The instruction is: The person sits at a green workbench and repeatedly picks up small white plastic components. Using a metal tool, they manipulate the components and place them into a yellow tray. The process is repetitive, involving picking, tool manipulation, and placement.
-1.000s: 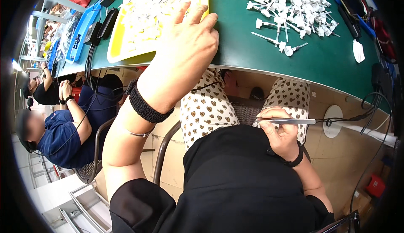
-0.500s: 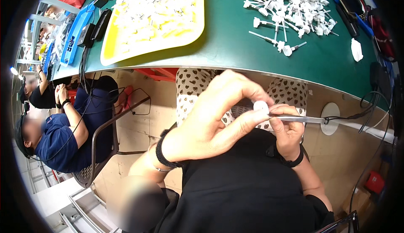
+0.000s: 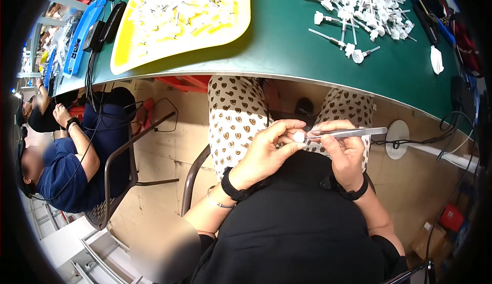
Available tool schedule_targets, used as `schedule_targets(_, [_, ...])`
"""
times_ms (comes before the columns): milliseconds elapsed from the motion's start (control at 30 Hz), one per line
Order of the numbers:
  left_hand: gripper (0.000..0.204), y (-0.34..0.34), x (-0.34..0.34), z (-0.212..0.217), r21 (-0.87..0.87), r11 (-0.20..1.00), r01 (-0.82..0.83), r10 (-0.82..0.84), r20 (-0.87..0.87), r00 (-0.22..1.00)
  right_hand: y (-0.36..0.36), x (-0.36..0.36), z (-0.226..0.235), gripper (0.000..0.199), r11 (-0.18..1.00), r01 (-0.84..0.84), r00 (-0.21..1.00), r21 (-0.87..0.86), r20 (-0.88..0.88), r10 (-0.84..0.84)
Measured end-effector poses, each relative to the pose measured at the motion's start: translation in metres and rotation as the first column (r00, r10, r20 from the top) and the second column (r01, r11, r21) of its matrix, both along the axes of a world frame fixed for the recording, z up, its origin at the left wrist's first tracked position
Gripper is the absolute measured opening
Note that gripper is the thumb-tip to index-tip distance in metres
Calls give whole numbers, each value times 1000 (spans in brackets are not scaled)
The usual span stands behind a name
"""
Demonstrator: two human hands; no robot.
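My left hand (image 3: pixel 269 148) pinches a small white plastic piece (image 3: pixel 299 137) over my lap, below the green table's edge. My right hand (image 3: pixel 344 148) grips metal tweezers (image 3: pixel 348 133), and their tip touches the white piece. Both hands meet close together above my patterned trousers (image 3: pixel 236 115). On the table above lie a yellow tray (image 3: pixel 236 30) full of small white parts and a loose heap of white parts with thin pins (image 3: pixel 359 2).
The green table (image 3: pixel 287 48) curves across the top. A white glove or rag (image 3: pixel 436 59) lies at its right. Cables (image 3: pixel 441 140) hang under the table at right. A person in dark blue (image 3: pixel 66 166) sits at left by a metal chair (image 3: pixel 123 166).
My left hand came down from the yellow tray to my lap, carrying a white piece, and now meets the tweezers. The right hand stayed nearly still.
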State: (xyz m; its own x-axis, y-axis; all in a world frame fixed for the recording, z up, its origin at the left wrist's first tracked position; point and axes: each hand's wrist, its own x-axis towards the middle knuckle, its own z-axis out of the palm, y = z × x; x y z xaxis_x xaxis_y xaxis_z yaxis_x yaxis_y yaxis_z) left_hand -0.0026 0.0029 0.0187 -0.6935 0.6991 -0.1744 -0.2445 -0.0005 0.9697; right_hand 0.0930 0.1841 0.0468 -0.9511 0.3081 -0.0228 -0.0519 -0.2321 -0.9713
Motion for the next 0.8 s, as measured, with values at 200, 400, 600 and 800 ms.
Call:
schedule_targets(200, [42,3,-1,1,-66,998,-2,-9,-158,987,2,-5,-5,22,998,-52,998,-43,29,53])
schedule_targets(400, [38,0,2,-9,125,992,24,-51,220,974,1,-10,-5,22,989,-108,994,-97,-38,105])
schedule_targets(600, [29,2,2,-3,48,999,10,-17,145,989,0,-10,-3,20,999,-32,999,1,-28,32])
schedule_targets(800, [10,3,0,-2,-2,997,-71,71,-104,992,-3,-5,-4,18,993,-5,1000,119,6,4])
